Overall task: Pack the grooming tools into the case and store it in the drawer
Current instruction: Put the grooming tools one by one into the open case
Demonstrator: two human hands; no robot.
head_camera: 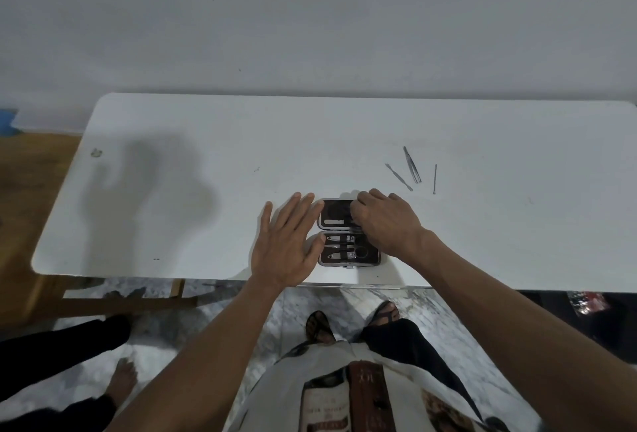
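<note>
A small black grooming case point(336, 214) lies open near the front edge of the white table point(206, 173). Its near half holds clippers and scissors point(346, 247) under straps; a flat file sits in the far half. My left hand point(287, 245) rests flat with spread fingers against the case's left side. My right hand point(384, 221) covers the case's right part, fingers curled down at the far half; whether they pinch a tool is hidden. Three thin metal tools lie loose at the right: a cuticle pusher point(399, 177), tweezers point(412, 164) and a slim pick point(435, 179).
The table stands against a pale wall. Below its front edge are a marbled floor, my sandalled feet point(320, 328) and a wooden frame point(138, 300). Another person's bare foot point(122, 385) and dark trouser leg are at the lower left. No drawer is in view.
</note>
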